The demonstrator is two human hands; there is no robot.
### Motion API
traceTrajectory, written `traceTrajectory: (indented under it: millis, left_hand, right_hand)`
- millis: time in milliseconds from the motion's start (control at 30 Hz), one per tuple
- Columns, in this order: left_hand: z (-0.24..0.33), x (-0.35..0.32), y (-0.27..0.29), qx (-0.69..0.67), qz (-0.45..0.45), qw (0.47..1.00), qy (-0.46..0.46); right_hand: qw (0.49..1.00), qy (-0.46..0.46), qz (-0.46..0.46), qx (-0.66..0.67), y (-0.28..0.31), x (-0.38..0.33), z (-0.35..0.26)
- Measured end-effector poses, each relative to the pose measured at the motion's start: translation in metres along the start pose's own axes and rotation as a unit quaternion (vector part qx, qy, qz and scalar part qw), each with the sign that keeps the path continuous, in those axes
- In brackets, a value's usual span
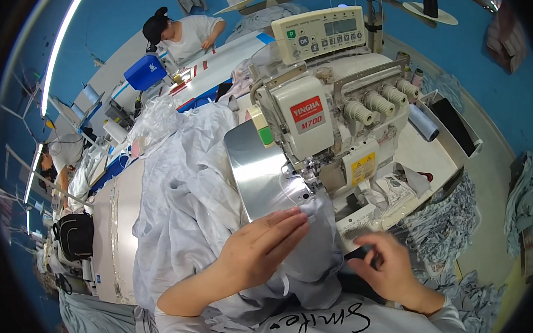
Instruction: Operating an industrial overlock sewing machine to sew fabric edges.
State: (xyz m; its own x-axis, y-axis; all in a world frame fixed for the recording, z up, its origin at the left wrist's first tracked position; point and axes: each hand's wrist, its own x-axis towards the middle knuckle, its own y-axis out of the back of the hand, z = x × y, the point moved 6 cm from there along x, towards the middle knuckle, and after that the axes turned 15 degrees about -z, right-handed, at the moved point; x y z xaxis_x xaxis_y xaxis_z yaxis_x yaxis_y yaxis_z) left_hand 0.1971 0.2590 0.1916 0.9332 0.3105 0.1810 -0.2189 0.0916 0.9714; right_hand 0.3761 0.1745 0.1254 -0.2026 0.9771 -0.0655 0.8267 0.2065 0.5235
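Note:
My left hand (264, 245) lies flat, fingers together, on a piece of pale grey fabric (188, 211) and presses it toward the presser foot (307, 169) of a cream overlock sewing machine (330, 122). Fingertips reach the fabric edge just before the needle area. My right hand (387, 268) is lower right, blurred, fingers curled near the fabric's right edge beside the machine's front; whether it grips cloth is unclear. A shiny metal plate (254, 167) sits left of the needle.
A control panel (319, 34) tops the machine. Thread cones (414, 76) stand behind. Heaps of grey cloth (442, 230) lie at right on the floor. Another person (180, 33) works at a far table; a black bag (74, 234) sits left.

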Motion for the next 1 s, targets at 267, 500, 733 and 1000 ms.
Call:
traceTrajectory:
  millis: [267,500,733,1000]
  left_hand:
    - [-0.007,0.014,0.003,-0.004,0.005,0.999,0.043]
    - [-0.023,0.024,0.008,-0.04,-0.033,0.998,0.039]
    - [-0.026,0.026,0.01,-0.051,-0.039,0.997,0.05]
    - [-0.02,0.026,0.013,0.014,-0.034,0.999,0.019]
  right_hand:
    - [0.997,0.046,-0.019,-0.066,-0.002,0.056,0.0]
    - [0.992,0.104,0.025,0.062,0.016,0.06,0.016]
    - [0.993,0.042,0.106,0.03,0.02,0.052,-0.007]
    - [0.989,0.005,0.041,0.145,0.018,0.052,0.031]
